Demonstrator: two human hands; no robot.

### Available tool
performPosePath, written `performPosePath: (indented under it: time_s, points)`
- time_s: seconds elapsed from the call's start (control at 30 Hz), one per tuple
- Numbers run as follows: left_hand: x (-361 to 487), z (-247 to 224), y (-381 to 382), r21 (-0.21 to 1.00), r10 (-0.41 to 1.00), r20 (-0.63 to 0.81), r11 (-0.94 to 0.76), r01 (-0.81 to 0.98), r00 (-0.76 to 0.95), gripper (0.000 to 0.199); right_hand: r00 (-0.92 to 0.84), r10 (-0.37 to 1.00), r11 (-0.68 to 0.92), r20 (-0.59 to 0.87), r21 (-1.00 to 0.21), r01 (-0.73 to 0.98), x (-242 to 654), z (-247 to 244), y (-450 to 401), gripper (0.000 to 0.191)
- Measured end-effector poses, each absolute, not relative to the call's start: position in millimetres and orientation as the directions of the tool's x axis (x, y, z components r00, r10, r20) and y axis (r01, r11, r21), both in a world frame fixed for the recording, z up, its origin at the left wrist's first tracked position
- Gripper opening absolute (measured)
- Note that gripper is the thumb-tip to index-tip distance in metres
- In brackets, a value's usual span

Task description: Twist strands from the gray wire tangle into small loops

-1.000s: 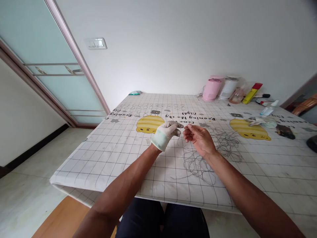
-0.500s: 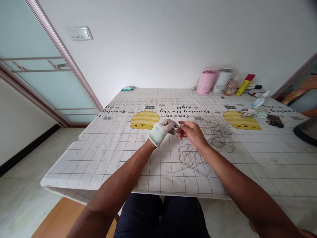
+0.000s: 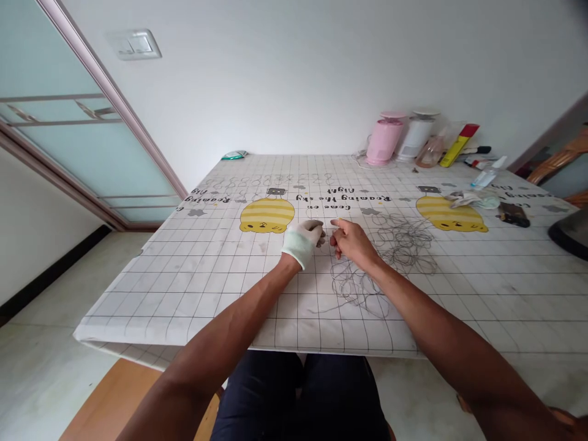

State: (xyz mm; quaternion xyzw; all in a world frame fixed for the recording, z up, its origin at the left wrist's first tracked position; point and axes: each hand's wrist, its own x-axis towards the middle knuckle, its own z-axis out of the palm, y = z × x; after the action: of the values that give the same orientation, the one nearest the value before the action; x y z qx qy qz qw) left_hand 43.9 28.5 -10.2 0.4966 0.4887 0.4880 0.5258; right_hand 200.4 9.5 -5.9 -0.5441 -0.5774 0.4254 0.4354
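On gridded cloth (image 3: 184,294), grey strands (image 3: 407,248) (thin, loopily tangled), both hands (image 3: 303,239) (image 3: 353,242) part-curled, grasp unclear.

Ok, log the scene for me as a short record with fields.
left hand: gloved, fingers bent; grip unclear
right hand: bare, index finger toward the left, small gap between hands
beside right hand: tangled grey strands
surface: gridded tablecloth
farther back: row of looped shapes
by wall: pink canister, white canister
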Motion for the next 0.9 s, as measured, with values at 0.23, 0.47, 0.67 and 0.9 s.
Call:
performPosePath:
  time_s: [0.23,0.47,0.67,0.9]
  points:
    - [45.8,-1.3,20.0,0.995,0.993,-0.101,0.100,0.008,0.059,0.027,-0.071,0.997,0.049,0.015,-0.865,0.500,197.0,10.5,-0.4,0.052]
    - [50.3,2.0,13.9,0.985,0.981,-0.152,0.160,-0.059,0.120,0.020,-0.178,0.974,0.225,0.137,-0.599,0.768,201.4,15.6,0.6,0.046]
    - [49.4,-1.3,14.4,0.993,0.984,-0.120,0.118,0.028,0.128,0.017,-0.234,0.959,0.267,0.157,-0.243,0.932,198.2,10.1,-2.3,0.062]
    - [46.6,-0.8,12.0,0.988,0.990,-0.051,0.031,0.153,0.133,0.022,-0.307,0.917,0.350,0.255,-0.148,0.925,195.4,-4.2,1.3,0.058]
